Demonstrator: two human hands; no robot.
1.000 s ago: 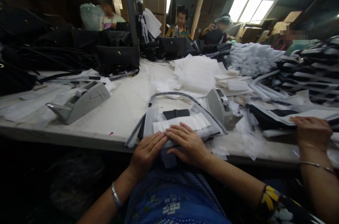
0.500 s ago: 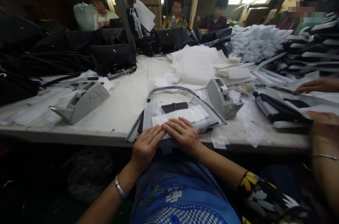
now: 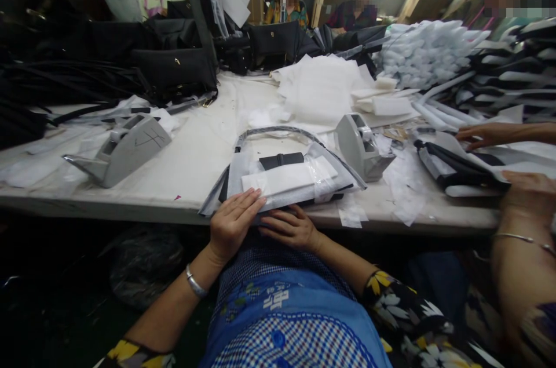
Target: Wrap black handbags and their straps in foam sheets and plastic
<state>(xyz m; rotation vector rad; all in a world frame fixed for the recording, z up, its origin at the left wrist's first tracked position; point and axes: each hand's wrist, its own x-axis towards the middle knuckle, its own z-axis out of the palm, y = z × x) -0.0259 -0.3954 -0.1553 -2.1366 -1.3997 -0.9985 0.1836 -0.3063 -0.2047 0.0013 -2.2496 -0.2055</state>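
Note:
A black handbag (image 3: 282, 159) lies at the table's front edge, partly covered by white foam sheet, its wrapped handle arching toward the back. Across it runs a folded white foam strip (image 3: 289, 177), with clear tape over its right part. My left hand (image 3: 237, 217) rests on the bag's near left edge, fingers stretched out and flat on the white wrapping. Lower, at the near edge of the bag, is my right hand (image 3: 293, 229); its fingers are extended, pointing left, and it grips nothing that I can see.
Grey tape dispensers stand left (image 3: 119, 150) and right (image 3: 362, 148) of the bag. White sheets (image 3: 317, 87) lie behind it. Black bags (image 3: 174, 75) are piled at left. At right, a co-worker's hands (image 3: 527, 194) handle another black bag (image 3: 456, 168). Several people sit across the table.
My right hand has slid off the top of the white strip, down to the bag's near edge. My left hand stays on the wrapping. The view has tilted down a little.

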